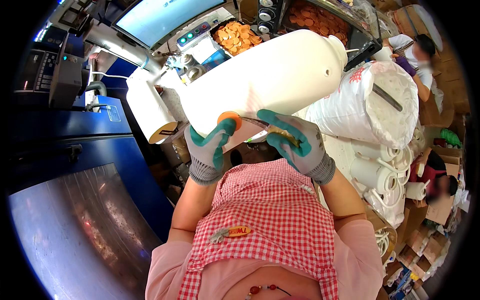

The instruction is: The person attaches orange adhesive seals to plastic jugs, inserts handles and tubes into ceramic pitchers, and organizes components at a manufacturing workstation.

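Both hands wear grey gloves with green palms and fingertips. My left hand (211, 146) pinches a thin orange disc (229, 119) between thumb and finger. In my right hand (295, 140) is a knife (283, 133) with a yellowish handle, its fingers closed around it. The dark blade reaches left to the disc's edge; whether it touches is hard to tell. Right beyond both hands, a large white plastic container (270, 72) lies on its side, a small hole near its right end.
A white cylindrical piece (147, 105) stands left, by a blue machine (95, 170). Orange discs fill a black tray (236, 37) and a larger bin (320, 20) at the back. On the right are a white sack (345, 102), white plastic parts (372, 175) and two people.
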Action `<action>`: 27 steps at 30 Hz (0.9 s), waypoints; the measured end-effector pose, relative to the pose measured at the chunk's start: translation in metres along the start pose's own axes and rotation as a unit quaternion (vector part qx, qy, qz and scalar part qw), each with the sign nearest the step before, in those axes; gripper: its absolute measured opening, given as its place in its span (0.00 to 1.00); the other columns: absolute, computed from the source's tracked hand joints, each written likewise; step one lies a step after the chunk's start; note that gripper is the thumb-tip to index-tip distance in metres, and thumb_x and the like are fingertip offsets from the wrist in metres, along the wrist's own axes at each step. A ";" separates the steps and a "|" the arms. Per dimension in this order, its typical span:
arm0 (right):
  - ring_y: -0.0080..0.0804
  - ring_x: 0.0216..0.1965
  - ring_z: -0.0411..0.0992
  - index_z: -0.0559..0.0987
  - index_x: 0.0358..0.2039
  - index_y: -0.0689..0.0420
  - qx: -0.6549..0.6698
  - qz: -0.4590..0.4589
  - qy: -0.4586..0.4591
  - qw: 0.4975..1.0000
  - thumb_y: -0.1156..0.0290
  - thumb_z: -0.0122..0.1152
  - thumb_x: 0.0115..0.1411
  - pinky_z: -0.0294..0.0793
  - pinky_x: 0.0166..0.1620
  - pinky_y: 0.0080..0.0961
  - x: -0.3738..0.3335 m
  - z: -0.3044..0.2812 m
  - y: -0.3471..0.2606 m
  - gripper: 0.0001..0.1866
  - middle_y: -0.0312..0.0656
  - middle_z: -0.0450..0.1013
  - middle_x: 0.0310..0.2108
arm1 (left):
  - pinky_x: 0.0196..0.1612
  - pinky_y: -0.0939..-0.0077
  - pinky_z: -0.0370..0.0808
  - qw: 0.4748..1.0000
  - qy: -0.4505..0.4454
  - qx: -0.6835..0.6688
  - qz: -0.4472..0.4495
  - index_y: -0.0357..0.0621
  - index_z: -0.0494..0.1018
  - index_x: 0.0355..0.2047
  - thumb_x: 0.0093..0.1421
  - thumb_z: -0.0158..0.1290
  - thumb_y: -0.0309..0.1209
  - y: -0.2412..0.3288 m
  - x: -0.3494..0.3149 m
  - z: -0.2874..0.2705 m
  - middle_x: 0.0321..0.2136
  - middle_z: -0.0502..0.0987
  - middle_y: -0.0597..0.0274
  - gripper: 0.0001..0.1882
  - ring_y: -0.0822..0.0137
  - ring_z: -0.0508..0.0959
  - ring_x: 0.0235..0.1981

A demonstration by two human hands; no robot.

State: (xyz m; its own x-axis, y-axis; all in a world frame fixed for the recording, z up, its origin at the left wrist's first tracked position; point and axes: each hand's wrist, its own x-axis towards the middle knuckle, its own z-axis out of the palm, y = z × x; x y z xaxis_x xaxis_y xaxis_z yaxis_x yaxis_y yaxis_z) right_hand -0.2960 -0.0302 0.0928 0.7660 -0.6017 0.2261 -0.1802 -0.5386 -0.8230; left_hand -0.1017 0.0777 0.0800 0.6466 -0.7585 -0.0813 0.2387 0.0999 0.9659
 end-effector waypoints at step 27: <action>0.39 0.26 0.73 0.72 0.56 0.55 -0.275 -0.047 -0.089 0.956 0.69 0.59 0.57 0.73 0.31 0.35 0.018 -0.017 -0.063 0.24 0.42 0.72 0.25 | 0.36 0.77 0.77 0.993 -0.068 0.092 0.021 0.32 0.75 0.38 0.44 0.67 0.30 0.004 0.012 -0.016 0.31 0.80 0.59 0.22 0.70 0.79 0.31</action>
State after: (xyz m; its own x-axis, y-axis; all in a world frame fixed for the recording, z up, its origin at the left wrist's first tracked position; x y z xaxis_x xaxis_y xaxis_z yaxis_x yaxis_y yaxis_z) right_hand -0.2813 -0.0163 0.1576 0.8788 -0.4522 0.1523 -0.3655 -0.8432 -0.3943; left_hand -0.0811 0.0794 0.0791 0.5472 -0.8368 -0.0174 0.0678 0.0236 0.9974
